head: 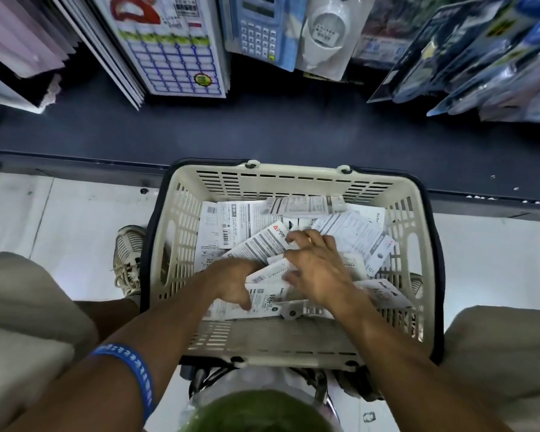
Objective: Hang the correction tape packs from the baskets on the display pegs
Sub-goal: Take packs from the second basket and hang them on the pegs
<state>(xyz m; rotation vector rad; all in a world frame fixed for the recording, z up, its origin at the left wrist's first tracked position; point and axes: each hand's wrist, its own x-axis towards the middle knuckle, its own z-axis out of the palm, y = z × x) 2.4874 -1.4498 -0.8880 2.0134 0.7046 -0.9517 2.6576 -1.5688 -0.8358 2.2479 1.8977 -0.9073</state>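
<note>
A cream plastic basket with dark handles stands on the floor between my knees. It holds several white correction tape packs lying loose, printed backs up. Both hands are down inside it. My left hand is curled around a small stack of packs near the basket's front, thumb pressing on a pack below. My right hand lies over the same stack with fingers spread, fingertips touching a pack with a red logo. What lies under the hands is hidden.
Above the basket runs a dark shelf base. Hanging goods fill the top: label sheets, a blue calculator, a white blister pack, blue packs at right. A shoe stands left of the basket. A second basket's handles show below.
</note>
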